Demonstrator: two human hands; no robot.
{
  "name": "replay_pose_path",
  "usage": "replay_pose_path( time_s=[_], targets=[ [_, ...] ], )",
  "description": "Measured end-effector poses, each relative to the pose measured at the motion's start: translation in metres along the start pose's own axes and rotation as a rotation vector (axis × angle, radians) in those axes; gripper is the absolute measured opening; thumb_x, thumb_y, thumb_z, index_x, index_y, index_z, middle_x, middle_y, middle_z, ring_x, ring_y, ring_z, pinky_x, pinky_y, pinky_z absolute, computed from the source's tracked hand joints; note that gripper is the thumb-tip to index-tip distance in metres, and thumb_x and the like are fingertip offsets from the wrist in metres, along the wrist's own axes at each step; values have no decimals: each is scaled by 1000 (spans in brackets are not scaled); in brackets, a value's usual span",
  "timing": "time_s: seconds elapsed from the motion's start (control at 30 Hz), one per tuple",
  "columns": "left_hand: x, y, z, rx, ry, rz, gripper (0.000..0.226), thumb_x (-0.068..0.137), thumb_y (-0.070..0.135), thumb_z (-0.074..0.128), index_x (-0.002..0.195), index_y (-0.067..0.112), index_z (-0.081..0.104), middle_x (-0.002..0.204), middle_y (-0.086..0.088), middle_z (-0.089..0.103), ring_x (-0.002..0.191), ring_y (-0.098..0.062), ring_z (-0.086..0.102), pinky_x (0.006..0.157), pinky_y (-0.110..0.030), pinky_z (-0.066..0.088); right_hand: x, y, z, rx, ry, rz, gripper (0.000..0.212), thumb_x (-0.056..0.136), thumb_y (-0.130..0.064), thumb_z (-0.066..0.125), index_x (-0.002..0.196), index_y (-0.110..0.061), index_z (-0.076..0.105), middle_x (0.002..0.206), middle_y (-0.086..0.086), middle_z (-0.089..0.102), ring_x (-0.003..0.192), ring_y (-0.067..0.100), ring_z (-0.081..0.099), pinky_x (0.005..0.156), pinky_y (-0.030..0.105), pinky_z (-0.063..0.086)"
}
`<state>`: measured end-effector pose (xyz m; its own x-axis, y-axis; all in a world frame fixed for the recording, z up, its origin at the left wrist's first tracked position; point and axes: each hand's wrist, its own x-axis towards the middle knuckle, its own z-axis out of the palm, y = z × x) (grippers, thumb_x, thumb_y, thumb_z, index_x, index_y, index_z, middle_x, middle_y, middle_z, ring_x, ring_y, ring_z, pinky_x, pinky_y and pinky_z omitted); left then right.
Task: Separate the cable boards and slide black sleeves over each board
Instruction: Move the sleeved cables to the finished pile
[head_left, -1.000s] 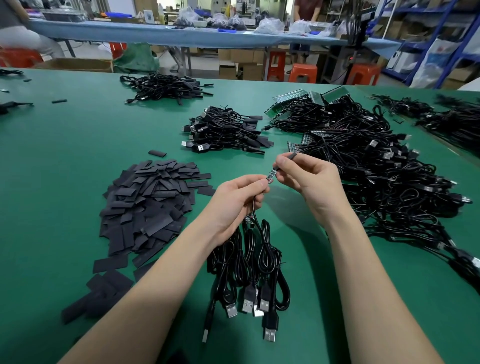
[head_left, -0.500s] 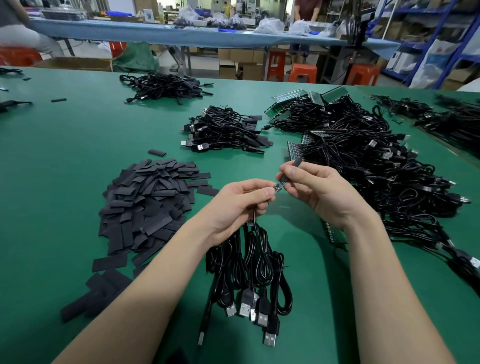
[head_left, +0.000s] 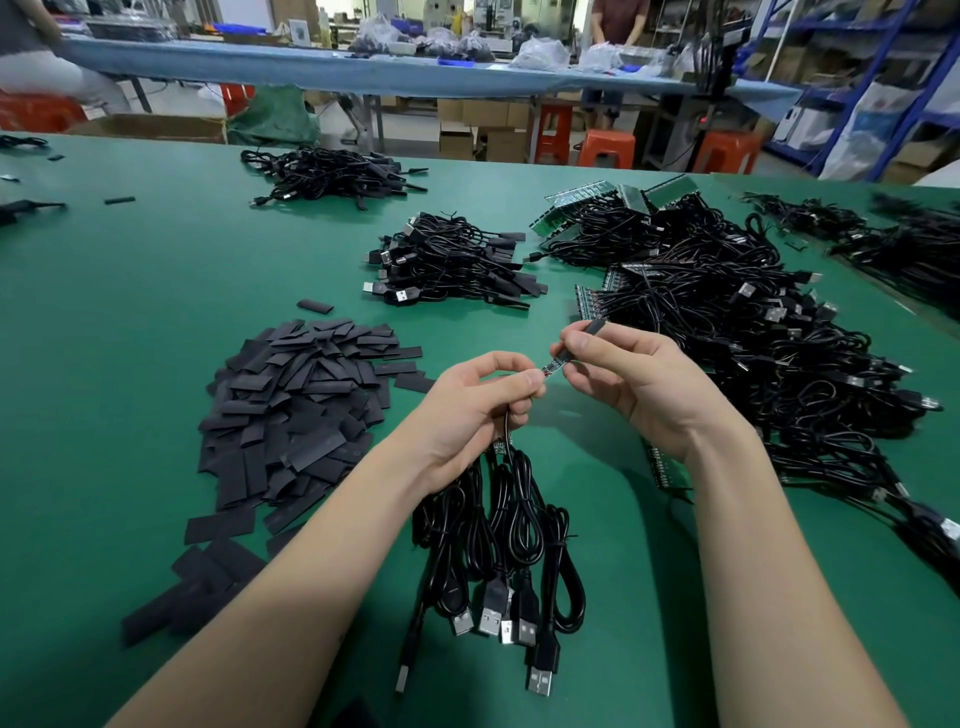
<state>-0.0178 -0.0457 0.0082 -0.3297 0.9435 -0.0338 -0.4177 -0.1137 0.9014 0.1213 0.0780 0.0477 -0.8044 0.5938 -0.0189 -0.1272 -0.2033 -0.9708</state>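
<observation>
Above the green table (head_left: 130, 322), my left hand (head_left: 467, 410) pinches a small board (head_left: 551, 367) at its near end, fingers curled, and grips a bunch of cables (head_left: 498, 525) that hang from the fist with their USB plugs (head_left: 493, 616) lying on the mat. My right hand (head_left: 639, 384) pinches a black sleeve (head_left: 592, 328) between thumb and forefinger, its mouth at the board's far end; the sleeve tip sticks up past my fingers. How far the board sits inside the sleeve I cannot tell: my fingers cover the join.

Bare mat lies under and between my forearms and to the far left. A sleeve pile (head_left: 296, 410) sits just left of my left arm. A large cable heap (head_left: 753, 353) crowds the right side, running under my right wrist and off the right edge. A board strip (head_left: 665, 467) shows beneath that wrist, partly hidden. A smaller bundle (head_left: 447, 265) lies ahead, well apart from my hands, another (head_left: 332, 171) near the table's far edge. Both elbows are cut off by the bottom of the view.
</observation>
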Motion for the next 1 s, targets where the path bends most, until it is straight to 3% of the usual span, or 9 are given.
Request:
replay_pose_path(
  time_s=[0.13,0.33,0.6,1.0],
  targets=[
    [0,0,0,12,-8,3,11,87,7,68,94,9,61,75,-1,66,59,-7,49,58,-15,46,-1,-6,-6,-114,-17,-27,24,66,-27,84,85,-12,80,94,8,74,78,13,69,74,20,57],
    [-2,1,-2,46,-75,-20,22,78,14,72,99,9,67,76,-1,67,61,-6,51,60,-15,46,-7,-6,-10,-86,-79,51,19,67,-22,80,84,-14,82,93,7,77,78,11,73,71,16,57],
    [-1,1,-5,-68,-55,-10,19,79,11,70,97,7,64,77,-1,67,59,-4,52,59,-15,48,0,3,7,10,3,-42,9,72,-15,76,78,-12,81,87,5,75,74,11,72,70,16,56],
    [-1,2,-4,-71,-51,-26,23,81,12,72,99,11,59,78,-2,68,59,-5,52,57,-16,48,2,6,7,-83,-95,17,15,69,-25,80,81,-16,82,82,-1,73,71,4,68,69,13,55]
  ],
)
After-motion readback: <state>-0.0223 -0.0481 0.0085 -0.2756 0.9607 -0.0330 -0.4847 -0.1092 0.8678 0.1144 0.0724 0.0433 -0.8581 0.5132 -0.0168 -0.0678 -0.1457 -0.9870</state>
